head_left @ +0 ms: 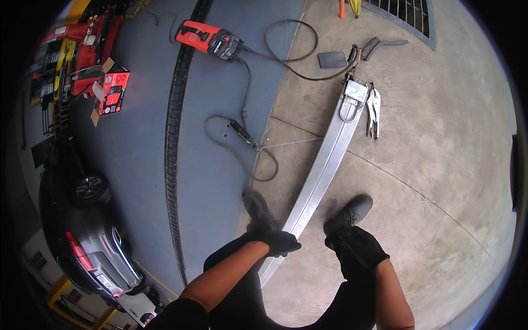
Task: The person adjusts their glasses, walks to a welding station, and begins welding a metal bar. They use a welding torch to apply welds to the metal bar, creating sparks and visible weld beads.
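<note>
A long silver metal beam lies on the floor between my boots, running from near my legs up to the far end. My left hand, in a black glove, is over the beam's near part, its fingers loosely stretched across it. My right hand, also gloved, hangs beside my right shin above the boot, fingers loosely extended with nothing seen in them. At the beam's far end sits a metal block with a U-shaped loop. Silver locking pliers are beside it. A cable clamp is at the tip.
Left of the beam lies an electrode holder with a thin rod pointing at it. Its cable loops to a red-black welding machine. Farther off are a wire brush, dark plate, floor grate, red carton and parked car.
</note>
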Available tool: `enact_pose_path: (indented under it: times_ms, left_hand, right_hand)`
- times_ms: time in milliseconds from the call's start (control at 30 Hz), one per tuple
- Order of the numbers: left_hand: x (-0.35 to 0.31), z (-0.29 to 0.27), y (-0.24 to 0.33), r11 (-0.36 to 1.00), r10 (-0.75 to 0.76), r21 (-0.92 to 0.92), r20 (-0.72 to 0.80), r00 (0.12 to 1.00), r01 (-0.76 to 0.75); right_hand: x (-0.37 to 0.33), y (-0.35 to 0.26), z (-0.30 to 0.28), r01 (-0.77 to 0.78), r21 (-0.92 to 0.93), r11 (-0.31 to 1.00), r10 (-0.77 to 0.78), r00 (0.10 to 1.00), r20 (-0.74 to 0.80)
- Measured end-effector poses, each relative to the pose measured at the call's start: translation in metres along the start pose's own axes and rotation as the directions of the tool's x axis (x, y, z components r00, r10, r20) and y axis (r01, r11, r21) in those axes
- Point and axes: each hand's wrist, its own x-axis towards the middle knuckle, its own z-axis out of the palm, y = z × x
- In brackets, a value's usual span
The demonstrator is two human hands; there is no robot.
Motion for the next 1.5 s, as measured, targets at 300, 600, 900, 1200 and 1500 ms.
enact_pose_path:
  times_ms: [300, 600, 900, 1200, 1500]
  left_hand:
    - [-0.048, -0.062, 0.000, 0.954, 0.297, 0.054, -0.053, 0.953, -0.295]
    - [-0.042, -0.121, -0.001, 0.815, 0.360, 0.569, -0.356, 0.862, -0.105]
    - [-0.037, -0.168, 0.047, 0.668, 0.511, 0.721, -0.265, 0.818, -0.183]
    - [-0.128, -0.416, -0.073, 0.765, 0.492, 0.401, -0.869, -0.055, 0.504]
    - [-0.186, -0.600, -0.150, 0.731, 0.487, 0.228, -0.834, -0.259, 0.643]
  right_hand:
    - [-0.047, -0.051, -0.009, 0.481, -0.367, 0.796, -0.576, 0.789, -0.215]
    - [-0.076, -0.006, -0.003, 0.045, -0.213, 0.976, -0.166, 0.787, -0.594]
    - [-0.087, -0.011, 0.079, 0.042, 0.003, 0.999, -0.026, 0.672, -0.740]
    - [-0.066, 0.020, 0.104, -0.075, 0.093, 0.993, 0.120, 0.651, -0.749]
    - [-0.067, 0.055, 0.116, -0.194, 0.183, 0.964, 0.264, 0.587, -0.765]
